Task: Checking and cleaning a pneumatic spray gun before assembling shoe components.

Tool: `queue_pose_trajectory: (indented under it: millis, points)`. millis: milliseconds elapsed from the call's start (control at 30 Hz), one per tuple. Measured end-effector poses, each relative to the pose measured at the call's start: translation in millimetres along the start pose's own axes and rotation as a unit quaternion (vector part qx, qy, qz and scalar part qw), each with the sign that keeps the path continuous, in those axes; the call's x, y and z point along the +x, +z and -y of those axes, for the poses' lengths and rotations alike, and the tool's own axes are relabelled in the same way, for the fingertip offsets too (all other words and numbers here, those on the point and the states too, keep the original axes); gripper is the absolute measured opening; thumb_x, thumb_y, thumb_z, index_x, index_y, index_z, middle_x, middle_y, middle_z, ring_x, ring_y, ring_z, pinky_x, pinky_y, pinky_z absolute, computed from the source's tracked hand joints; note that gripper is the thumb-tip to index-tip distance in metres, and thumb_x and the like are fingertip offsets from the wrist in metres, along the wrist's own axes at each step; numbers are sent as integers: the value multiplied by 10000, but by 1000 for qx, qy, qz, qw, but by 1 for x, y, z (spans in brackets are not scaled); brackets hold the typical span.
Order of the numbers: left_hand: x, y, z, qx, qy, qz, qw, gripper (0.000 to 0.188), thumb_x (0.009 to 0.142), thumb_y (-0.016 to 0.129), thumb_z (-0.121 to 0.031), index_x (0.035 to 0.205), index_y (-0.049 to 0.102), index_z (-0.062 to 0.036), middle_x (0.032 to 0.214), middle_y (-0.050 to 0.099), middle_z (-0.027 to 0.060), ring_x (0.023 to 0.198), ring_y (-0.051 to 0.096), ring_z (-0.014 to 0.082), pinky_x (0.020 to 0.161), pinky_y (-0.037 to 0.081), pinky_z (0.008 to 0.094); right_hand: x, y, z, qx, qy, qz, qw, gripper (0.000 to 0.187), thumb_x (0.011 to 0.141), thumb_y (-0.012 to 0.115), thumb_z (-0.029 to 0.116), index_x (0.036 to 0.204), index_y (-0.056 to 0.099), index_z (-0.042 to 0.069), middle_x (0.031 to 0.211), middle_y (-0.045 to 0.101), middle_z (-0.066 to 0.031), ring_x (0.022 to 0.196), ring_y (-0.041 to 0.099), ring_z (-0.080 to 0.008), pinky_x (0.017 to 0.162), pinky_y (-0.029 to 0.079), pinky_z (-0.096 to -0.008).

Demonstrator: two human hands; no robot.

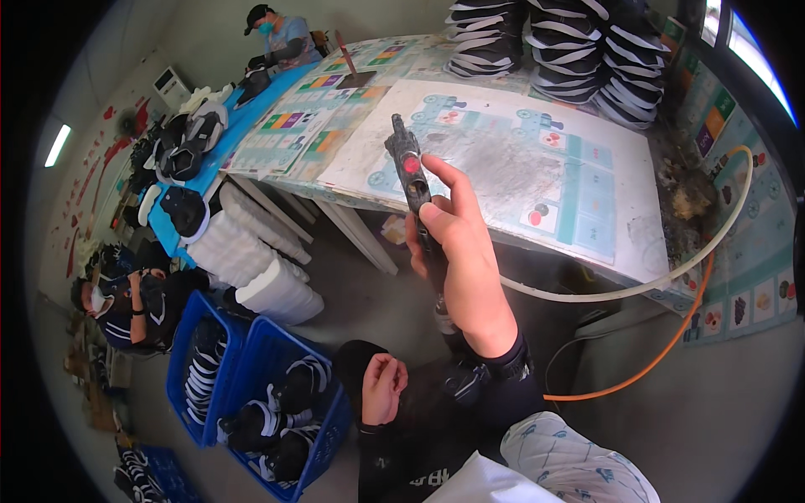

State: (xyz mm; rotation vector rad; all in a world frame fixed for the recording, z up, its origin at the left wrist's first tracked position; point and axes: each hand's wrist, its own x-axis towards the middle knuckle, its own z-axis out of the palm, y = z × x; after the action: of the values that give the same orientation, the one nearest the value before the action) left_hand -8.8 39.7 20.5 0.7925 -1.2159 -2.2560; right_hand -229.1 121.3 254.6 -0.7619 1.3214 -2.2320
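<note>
My right hand (465, 251) is wrapped around a dark pistol-shaped tool (409, 166) with a red button, its nozzle pointing up and away over the edge of a worktable (620, 243) covered with a stained printed sheet. My thumb lies along the tool's side. A hose runs down from the tool's base past my wrist. My left hand (381, 387) hangs low near my lap, fingers curled loosely, holding nothing, just right of a blue crate.
Stacks of black-and-white shoe parts (562, 50) stand at the table's far edge. Blue crates (277, 402) with shoes sit on the floor at left, beside white foam stacks (251, 251). White and orange hoses (688, 277) loop at right. Two masked people (126, 302) work nearby.
</note>
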Motion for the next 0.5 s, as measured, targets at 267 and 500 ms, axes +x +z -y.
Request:
queue_pose_trajectory:
  millis: [267,500]
  points:
    - [0,-4,3,-10,1,8,1000,21,1077,561,-86,1073,553,-67,875,631,62,659,503,100,575,352,235,1,-2,0,2,-3,-11,1000,582,1008,487,260,1565,403,115,877,588,-36,734,491,-97,641,399,-243]
    - [-1,-5,3,-12,-2,5,1000,16,1079,557,-88,1088,551,-76,877,636,61,661,507,105,578,353,235,3,-1,-1,-17,-15,-17,1000,562,1012,490,266,1546,419,108,883,588,-36,729,483,-95,646,397,-245]
